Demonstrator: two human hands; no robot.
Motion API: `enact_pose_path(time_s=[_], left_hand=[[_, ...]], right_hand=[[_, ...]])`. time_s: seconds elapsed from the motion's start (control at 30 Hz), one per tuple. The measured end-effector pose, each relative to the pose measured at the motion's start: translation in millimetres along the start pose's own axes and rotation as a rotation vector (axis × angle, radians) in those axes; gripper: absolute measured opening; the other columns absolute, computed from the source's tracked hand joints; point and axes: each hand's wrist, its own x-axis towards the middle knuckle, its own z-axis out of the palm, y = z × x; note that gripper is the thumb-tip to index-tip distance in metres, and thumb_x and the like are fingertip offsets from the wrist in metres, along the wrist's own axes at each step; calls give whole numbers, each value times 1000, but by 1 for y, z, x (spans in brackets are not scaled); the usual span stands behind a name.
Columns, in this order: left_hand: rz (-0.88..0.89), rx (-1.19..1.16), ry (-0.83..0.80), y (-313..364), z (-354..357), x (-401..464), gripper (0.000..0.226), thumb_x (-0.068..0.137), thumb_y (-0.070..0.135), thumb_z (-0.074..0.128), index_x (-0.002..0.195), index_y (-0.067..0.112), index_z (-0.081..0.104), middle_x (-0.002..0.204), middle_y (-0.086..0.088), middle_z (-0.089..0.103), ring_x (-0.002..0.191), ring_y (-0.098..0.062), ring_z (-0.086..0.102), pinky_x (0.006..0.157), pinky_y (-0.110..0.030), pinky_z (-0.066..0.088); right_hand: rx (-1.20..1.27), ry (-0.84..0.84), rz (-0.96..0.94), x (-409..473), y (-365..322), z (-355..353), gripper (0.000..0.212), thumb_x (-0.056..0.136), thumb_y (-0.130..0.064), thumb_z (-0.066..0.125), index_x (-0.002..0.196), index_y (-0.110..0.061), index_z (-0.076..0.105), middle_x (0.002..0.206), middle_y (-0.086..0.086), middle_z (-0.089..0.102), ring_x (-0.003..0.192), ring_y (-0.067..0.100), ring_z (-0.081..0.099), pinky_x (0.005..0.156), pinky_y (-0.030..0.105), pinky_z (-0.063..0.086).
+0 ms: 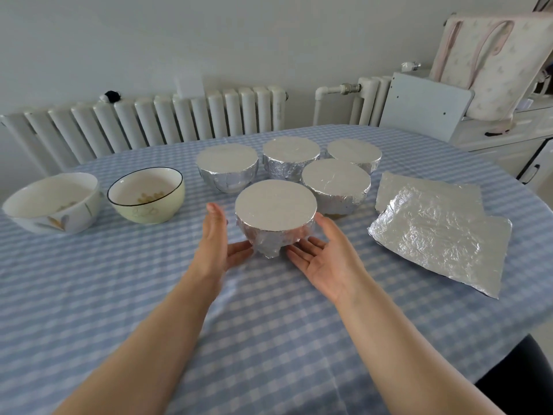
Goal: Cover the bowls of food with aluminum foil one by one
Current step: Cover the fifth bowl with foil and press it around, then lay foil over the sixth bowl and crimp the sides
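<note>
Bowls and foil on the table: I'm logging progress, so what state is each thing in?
Nearest bowl: foil-wrapped, between both hands.
Four bowls behind it: foil-wrapped.
Green bowl: uncovered.
White bowl: uncovered.
Foil sheets: loose, crinkled, overlapping flat on the table.
Left hand: open.
Right hand: open, palm up.

A: Where can a hand pass?
B: The cloth (269, 339) across the lower frame lies bare; both forearms cross it.
A: And centre?
B: Five wrapped bowls cluster there. The near one (275, 217) has the left hand (218, 238) and right hand (326, 256) flat-fingered at its sides. The four behind (335, 184) stand close, with narrow gaps.
A: Left side?
B: Two bare bowls (146, 194), nearly touching; a strip of cloth separates them from the cluster.
A: Right?
B: Foil sheets (440, 232) lie flat there, a narrow lane beside the bowls.
</note>
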Motion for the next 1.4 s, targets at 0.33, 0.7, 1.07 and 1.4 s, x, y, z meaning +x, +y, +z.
enact_pose_path(time_s=[0.33, 0.7, 1.07, 1.4], left_hand=[[-97, -225, 61, 6, -2, 10, 86, 88, 72, 29, 156, 25, 11, 156, -9, 30, 111, -27, 62, 108, -47, 43], [-174, -268, 55, 4, -2, 12, 87, 91, 70, 32, 154, 12, 17, 107, -11, 62, 108, -26, 64, 96, -39, 50], [-224, -357, 35, 0, -11, 23, 102, 83, 75, 41, 152, 4, 18, 121, -12, 59, 109, -32, 66, 96, -45, 52], [-228, -393, -21, 2, -12, 32, 105, 83, 78, 36, 155, 8, 9, 146, -10, 47, 117, -30, 61, 107, -46, 44]], right_hand=[[-79, -6, -25, 23, 4, 18, 61, 89, -35, 67, 135, -2, 45, 125, 13, 58, 103, 26, 66, 94, 38, 53], [-207, 2, -83, 26, 7, 18, 15, 91, -24, 67, 94, -10, 64, 67, 0, 70, 78, 22, 68, 95, 41, 53], [-217, -18, -138, 30, 7, 21, 12, 90, -22, 65, 87, -10, 63, 70, 3, 70, 83, 23, 68, 91, 38, 55], [-268, -3, -146, 44, -1, 36, 10, 90, -19, 64, 86, -9, 63, 87, 10, 69, 89, 27, 68, 93, 41, 54]])
